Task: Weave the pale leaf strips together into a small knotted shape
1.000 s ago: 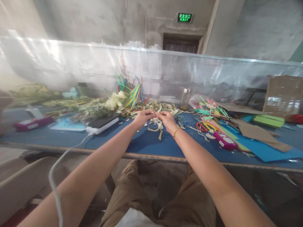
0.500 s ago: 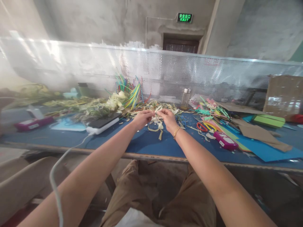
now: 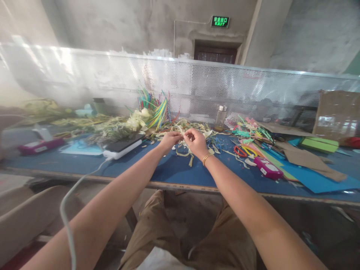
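My left hand (image 3: 170,140) and my right hand (image 3: 196,143) meet above the middle of the table, fingertips nearly touching. Between them a pale, leaf-like strip (image 3: 180,129) sticks up, pinched in the fingers of both hands. A bracelet circles my right wrist. Beneath and behind the hands lies a heap of cream and greenish scraps (image 3: 194,125). One curled cream strip (image 3: 191,160) lies on the blue tabletop just in front of them.
On the left are a white power bank with a cable (image 3: 123,148) and dried strands (image 3: 109,129). Coloured pipe cleaners (image 3: 159,112) and a bottle (image 3: 221,117) stand behind. On the right lie red-handled scissors (image 3: 240,151), a magenta box (image 3: 268,167) and blue sheets (image 3: 315,180).
My right hand has shifted slightly left, and its fingers have curled in closer to my left hand. The pale strip between them has moved a little left.
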Demonstrator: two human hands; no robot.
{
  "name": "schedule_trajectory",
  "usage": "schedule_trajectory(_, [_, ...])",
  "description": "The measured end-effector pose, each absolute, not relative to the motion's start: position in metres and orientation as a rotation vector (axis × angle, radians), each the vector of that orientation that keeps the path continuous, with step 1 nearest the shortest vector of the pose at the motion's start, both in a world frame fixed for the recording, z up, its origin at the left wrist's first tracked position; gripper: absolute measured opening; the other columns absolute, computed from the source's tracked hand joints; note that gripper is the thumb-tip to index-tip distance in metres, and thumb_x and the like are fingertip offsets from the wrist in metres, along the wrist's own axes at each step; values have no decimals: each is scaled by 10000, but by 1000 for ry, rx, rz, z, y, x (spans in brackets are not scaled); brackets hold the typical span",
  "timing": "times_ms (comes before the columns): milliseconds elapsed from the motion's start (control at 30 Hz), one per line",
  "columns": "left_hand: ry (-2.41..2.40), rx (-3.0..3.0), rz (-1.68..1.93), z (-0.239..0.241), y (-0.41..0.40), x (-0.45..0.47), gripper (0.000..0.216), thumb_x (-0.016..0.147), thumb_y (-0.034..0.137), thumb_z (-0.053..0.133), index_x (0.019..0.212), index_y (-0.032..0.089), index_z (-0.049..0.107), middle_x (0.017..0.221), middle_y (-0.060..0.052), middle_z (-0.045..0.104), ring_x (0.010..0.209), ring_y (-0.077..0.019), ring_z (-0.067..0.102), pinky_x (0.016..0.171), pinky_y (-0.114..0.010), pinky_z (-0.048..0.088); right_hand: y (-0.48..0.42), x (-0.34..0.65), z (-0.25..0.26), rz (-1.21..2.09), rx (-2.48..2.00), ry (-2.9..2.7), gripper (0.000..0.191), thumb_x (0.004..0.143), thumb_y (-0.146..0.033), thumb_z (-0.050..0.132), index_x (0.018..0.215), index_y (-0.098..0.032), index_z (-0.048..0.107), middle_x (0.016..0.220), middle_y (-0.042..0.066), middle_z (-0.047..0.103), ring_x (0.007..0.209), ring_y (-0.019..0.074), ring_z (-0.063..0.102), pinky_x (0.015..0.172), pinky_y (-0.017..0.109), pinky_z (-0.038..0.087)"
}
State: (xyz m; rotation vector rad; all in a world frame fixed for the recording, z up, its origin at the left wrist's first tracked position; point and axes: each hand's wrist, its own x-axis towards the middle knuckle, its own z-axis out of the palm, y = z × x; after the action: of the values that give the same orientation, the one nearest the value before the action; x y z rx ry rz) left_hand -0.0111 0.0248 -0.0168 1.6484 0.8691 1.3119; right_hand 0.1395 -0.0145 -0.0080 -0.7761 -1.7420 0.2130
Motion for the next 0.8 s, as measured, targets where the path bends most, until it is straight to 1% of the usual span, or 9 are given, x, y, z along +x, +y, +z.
schedule_trajectory(133, [897,1693,1306,-15,21,-9,193,606,326,688,645,152,617,526,32,500,483,-79,381,485,-231,262,-11,140,-10,188,-815,-1733,112,796,-267,523,860,-215,599,794,15,643,667,138,564,678,272,429])
schedule_trajectory(200, [876,1675,1321,-15,19,-8,211,605,309,694,724,152,620,564,32,536,488,-75,395,489,-224,271,-8,141,-12,222,-855,-1738,135,811,-299,517,845,-214,615,790,20,655,677,145,577,673,273,430])
schedule_trajectory(300, [858,1606,1380,-14,18,-7,282,582,265,713,808,165,577,591,33,572,504,-82,447,512,-219,314,-6,142,-13,269,-912,-1734,165,811,-334,525,793,-209,631,763,23,662,671,149,585,655,269,425])
schedule_trajectory(400, [856,1594,1405,-15,21,-7,296,575,262,729,783,170,540,599,28,584,531,-91,489,534,-222,344,-4,143,-14,255,-954,-1721,186,795,-351,546,730,-201,635,709,22,652,644,147,574,629,265,413])
schedule_trajectory(533, [861,1628,1407,-17,23,-8,295,579,300,741,755,164,548,626,19,595,565,-99,519,554,-231,364,0,144,-17,284,-1011,-1706,214,761,-367,579,652,-189,624,638,16,633,586,138,544,586,260,391])
schedule_trajectory(800, [880,1671,1428,-17,22,-8,326,547,314,771,750,155,570,652,8,604,637,-125,565,616,-253,412,3,146,-18,365,-1098,-1661,213,720,-368,606,609,-186,611,619,8,630,573,132,541,576,254,388])
